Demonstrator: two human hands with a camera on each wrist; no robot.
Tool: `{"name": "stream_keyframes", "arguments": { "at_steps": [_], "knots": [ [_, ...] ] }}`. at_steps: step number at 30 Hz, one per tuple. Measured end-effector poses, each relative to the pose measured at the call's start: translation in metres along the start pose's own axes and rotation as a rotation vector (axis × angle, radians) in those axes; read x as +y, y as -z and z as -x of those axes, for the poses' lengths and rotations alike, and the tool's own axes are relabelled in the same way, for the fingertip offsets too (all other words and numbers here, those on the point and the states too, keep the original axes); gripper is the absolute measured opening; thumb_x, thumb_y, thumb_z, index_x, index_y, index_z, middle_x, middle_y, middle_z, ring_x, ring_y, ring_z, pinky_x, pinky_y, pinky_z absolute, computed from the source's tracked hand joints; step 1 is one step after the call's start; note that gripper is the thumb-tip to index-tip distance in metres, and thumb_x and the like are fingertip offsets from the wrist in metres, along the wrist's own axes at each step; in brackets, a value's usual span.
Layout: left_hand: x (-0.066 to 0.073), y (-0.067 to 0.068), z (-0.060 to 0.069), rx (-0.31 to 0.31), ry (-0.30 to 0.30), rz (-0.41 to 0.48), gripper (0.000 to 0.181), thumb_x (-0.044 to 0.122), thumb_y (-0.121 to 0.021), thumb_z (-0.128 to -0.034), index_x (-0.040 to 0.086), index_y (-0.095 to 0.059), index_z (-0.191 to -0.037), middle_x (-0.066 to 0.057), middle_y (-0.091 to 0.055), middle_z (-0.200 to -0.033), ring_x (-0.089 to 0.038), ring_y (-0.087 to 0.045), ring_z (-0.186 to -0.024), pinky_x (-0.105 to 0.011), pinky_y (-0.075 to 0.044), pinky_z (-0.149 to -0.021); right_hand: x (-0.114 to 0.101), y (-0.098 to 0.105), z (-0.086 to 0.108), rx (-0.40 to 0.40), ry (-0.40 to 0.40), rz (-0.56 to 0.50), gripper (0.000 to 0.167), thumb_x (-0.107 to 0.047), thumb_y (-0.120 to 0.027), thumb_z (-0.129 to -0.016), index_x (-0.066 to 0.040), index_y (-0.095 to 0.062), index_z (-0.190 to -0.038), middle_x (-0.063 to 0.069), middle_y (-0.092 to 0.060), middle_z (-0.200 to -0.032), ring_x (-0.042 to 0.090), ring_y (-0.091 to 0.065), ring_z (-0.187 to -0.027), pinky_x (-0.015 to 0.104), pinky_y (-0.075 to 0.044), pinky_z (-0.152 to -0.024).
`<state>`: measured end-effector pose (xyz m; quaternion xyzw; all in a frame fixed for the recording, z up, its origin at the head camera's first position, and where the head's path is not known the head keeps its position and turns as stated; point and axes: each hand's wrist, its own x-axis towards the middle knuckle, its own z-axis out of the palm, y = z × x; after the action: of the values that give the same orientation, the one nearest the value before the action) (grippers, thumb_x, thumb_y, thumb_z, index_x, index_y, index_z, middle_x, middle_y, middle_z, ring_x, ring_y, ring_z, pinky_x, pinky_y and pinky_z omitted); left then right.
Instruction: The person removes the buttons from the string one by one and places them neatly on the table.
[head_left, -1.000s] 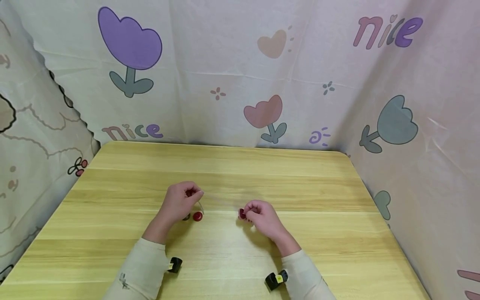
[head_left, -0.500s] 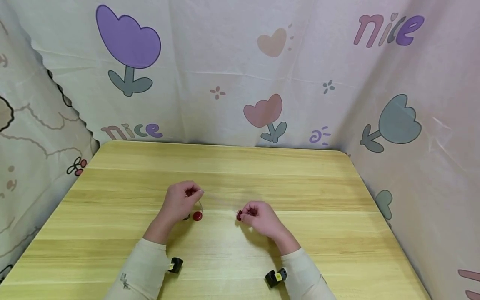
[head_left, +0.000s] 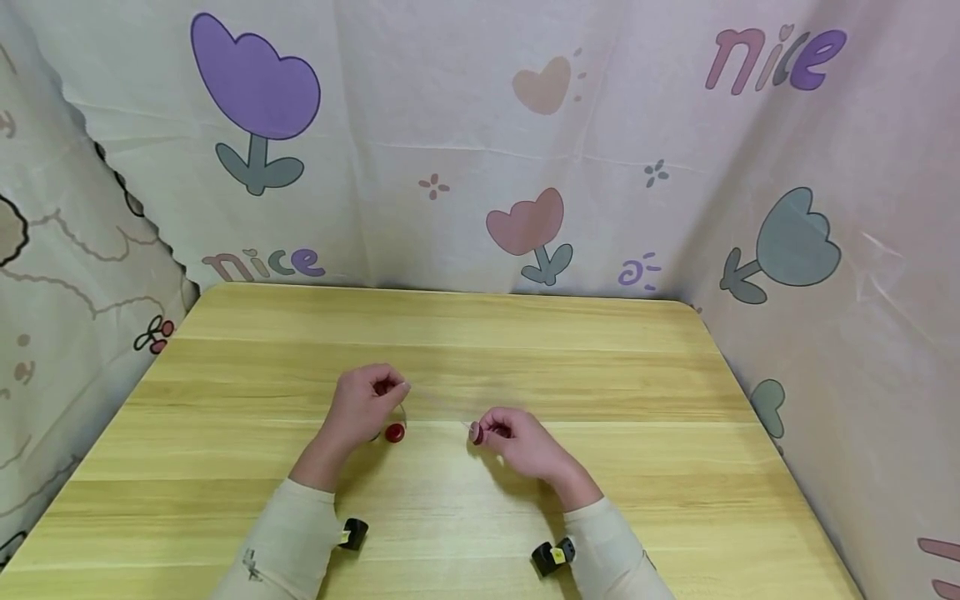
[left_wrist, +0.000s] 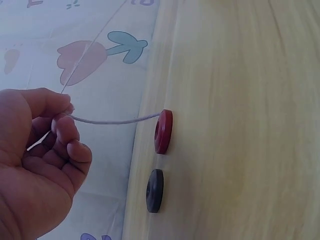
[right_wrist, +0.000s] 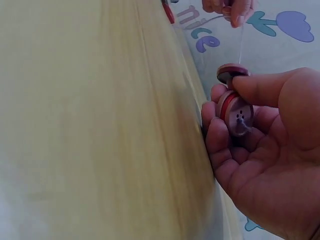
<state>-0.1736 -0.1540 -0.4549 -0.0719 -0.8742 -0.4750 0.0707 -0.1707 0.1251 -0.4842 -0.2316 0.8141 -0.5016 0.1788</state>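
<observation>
My left hand (head_left: pixel 362 404) pinches a thin white string (left_wrist: pixel 107 122) between thumb and fingertips, above the table. One length of it runs down to a red button (left_wrist: pixel 165 132) on the table; beside that lies a dark grey button (left_wrist: pixel 155 191). The other length stretches taut to my right hand (head_left: pixel 528 446). There, fingers and thumb hold a small stack of brownish and red buttons (right_wrist: pixel 238 114), with a knotted string end showing on the outer face. Another reddish-brown button (right_wrist: pixel 232 71) sits at the thumb tip, apart from the stack, where the string comes in.
Both hands work over a light wood table (head_left: pixel 450 517). A printed cloth (head_left: pixel 420 100) hangs along its back and sides. Black wrist cameras (head_left: pixel 551 557) sit on both sleeves.
My right hand has shifted slightly left and toward me, and the button at its fingertips has turned. The left hand stays nearly where it was, still pinching the string.
</observation>
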Motion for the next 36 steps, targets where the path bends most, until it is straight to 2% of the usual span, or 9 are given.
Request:
{"name": "stream_keyframes", "arguments": {
  "at_steps": [7, 11, 15, 22, 25, 28, 30, 33, 36],
  "knots": [
    [0.002, -0.004, 0.001, -0.084, 0.042, -0.006, 0.008, 0.011, -0.072, -0.0913, 0.010, -0.073, -0.083, 0.000, -0.061, -0.084, -0.021, -0.055, -0.074, -0.037, -0.047, -0.066, -0.002, 0.000, 0.004, -0.012, -0.011, -0.061, 0.013, -0.006, -0.052, -0.101, -0.008, -0.063, -0.093, 0.002, -0.065, -0.097, 0.021, -0.055, -0.082, 0.036, -0.047, -0.072],
    [0.003, -0.010, 0.003, -0.132, 0.052, 0.096, 0.013, 0.009, -0.072, -0.0915, 0.009, -0.069, -0.079, -0.003, -0.061, -0.090, -0.023, -0.056, -0.076, -0.038, -0.048, -0.067, -0.001, 0.000, 0.005, -0.013, -0.007, -0.094, 0.012, -0.005, -0.051, -0.100, -0.002, -0.060, -0.092, 0.003, -0.067, -0.101, 0.023, -0.059, -0.090, 0.039, -0.047, -0.077],
    [0.004, -0.017, 0.003, -0.199, 0.092, 0.316, 0.017, 0.007, -0.065, -0.0959, 0.001, -0.062, -0.080, -0.010, -0.066, -0.100, -0.027, -0.061, -0.081, -0.039, -0.051, -0.070, 0.001, -0.001, 0.004, -0.002, 0.007, -0.107, 0.011, -0.003, -0.051, -0.099, -0.002, -0.060, -0.093, 0.005, -0.067, -0.101, 0.024, -0.060, -0.095, 0.039, -0.046, -0.081],
    [0.003, -0.023, 0.004, -0.375, 0.108, 0.818, 0.025, 0.005, -0.042, -0.1040, -0.010, -0.041, -0.084, -0.027, -0.067, -0.110, -0.031, -0.072, -0.086, -0.045, -0.055, -0.081, -0.007, -0.001, 0.005, 0.015, 0.020, -0.123, 0.012, 0.003, -0.050, -0.098, 0.000, -0.061, -0.095, 0.010, -0.063, -0.098, 0.031, -0.056, -0.094, 0.035, -0.043, -0.081],
    [0.002, -0.026, 0.005, -0.415, 0.111, 0.933, 0.024, 0.004, -0.040, -0.1046, -0.009, -0.038, -0.084, -0.029, -0.067, -0.106, -0.033, -0.071, -0.091, -0.050, -0.053, -0.086, -0.020, 0.001, 0.008, 0.007, 0.027, -0.123, 0.011, 0.006, -0.049, -0.097, 0.005, -0.060, -0.095, 0.016, -0.063, -0.099, 0.037, -0.056, -0.096, 0.036, -0.043, -0.083],
    [0.002, -0.030, 0.005, -0.375, 0.075, 0.824, 0.019, 0.004, -0.051, -0.1023, -0.009, -0.047, -0.090, -0.025, -0.068, -0.098, -0.032, -0.071, -0.088, -0.046, -0.055, -0.083, -0.030, 0.003, 0.011, -0.003, 0.030, -0.129, 0.011, 0.009, -0.048, -0.096, 0.009, -0.058, -0.095, 0.023, -0.063, -0.102, 0.037, -0.057, -0.097, 0.036, -0.044, -0.085],
    [0.003, -0.032, 0.006, -0.333, 0.045, 0.650, 0.015, 0.004, -0.064, -0.0961, -0.008, -0.056, -0.098, -0.019, -0.068, -0.093, -0.028, -0.069, -0.083, -0.038, -0.056, -0.077, -0.030, 0.003, 0.011, -0.006, 0.037, -0.131, 0.011, 0.009, -0.047, -0.096, 0.010, -0.058, -0.094, 0.023, -0.063, -0.102, 0.034, -0.056, -0.097, 0.036, -0.043, -0.086],
    [0.007, -0.036, 0.007, -0.304, 0.017, 0.376, 0.030, 0.001, -0.078, -0.0834, -0.004, -0.066, -0.110, -0.010, -0.065, -0.087, -0.024, -0.062, -0.076, -0.031, -0.052, -0.067, -0.020, 0.002, 0.009, 0.002, 0.047, -0.131, 0.012, 0.008, -0.047, -0.097, 0.008, -0.059, -0.094, 0.020, -0.064, -0.103, 0.029, -0.056, -0.098, 0.035, -0.043, -0.087],
    [0.012, -0.042, 0.009, -0.309, 0.006, 0.203, 0.037, -0.003, -0.082, -0.0758, 0.000, -0.071, -0.111, -0.004, -0.062, -0.080, -0.020, -0.056, -0.071, -0.029, -0.049, -0.062, -0.008, 0.000, 0.006, 0.005, 0.053, -0.133, 0.012, 0.004, -0.049, -0.098, 0.004, -0.060, -0.095, 0.016, -0.065, -0.103, 0.024, -0.057, -0.098, 0.035, -0.043, -0.088]
  ]
}}
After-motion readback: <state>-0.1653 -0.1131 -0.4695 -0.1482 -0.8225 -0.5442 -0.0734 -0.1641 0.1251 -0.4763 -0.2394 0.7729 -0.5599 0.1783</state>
